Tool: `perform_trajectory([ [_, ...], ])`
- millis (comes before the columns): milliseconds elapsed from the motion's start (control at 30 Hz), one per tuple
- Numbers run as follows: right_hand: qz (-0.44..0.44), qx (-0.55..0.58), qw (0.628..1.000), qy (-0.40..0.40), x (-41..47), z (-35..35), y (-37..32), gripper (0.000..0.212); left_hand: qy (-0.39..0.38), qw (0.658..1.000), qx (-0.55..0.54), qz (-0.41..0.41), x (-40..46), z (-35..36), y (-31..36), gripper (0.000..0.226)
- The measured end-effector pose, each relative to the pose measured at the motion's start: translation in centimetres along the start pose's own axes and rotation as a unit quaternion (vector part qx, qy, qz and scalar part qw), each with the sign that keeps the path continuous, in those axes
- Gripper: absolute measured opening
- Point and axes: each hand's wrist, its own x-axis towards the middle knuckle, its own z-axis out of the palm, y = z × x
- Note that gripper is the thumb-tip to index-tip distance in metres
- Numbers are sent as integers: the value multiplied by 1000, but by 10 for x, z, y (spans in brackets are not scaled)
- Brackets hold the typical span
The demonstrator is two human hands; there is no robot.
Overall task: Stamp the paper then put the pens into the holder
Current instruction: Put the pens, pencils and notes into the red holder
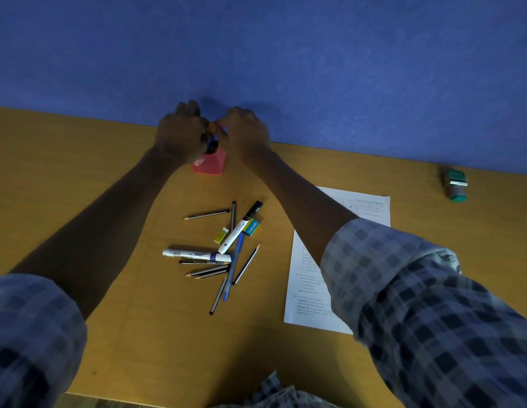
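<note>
A pink holder [210, 164] stands at the back of the wooden desk against the blue wall. Both hands meet just above its mouth: my left hand [179, 134] and my right hand [246, 134] pinch a small orange-tipped item [212, 125] between their fingertips, with a blue pen [211, 144] poking out of the holder below. A loose heap of pens, pencils and markers [224, 254] lies in the desk's middle. The printed paper [307, 275] lies to the right, partly under my right forearm. The green stamp [456, 185] rests at the far right.
Two erasers lie in the heap: a yellow-green one [221, 235] and a teal boxed one [252, 227]. The desk's front edge [168, 399] runs close to my body. The blue wall [285, 54] closes off the back.
</note>
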Motion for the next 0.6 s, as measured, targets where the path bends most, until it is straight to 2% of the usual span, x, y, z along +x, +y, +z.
perform_trajectory([
  [133,-13,-40,998,-55,-3,11,6,36,-24,997,-56,46,-5,6,-4,47],
  [233,-15,-29,998,-63,-7,11,9,37,-13,991,-129,16,-10,5,-3,29],
  [267,-13,-25,997,-66,-8,11,9,37,-13,991,-134,15,-11,5,-4,30],
  [433,-17,3,996,-92,-15,9,11,40,-28,999,-13,26,-20,9,-3,41],
  [600,5,16,999,-47,-32,4,18,40,9,1000,-16,5,-27,3,2,54],
])
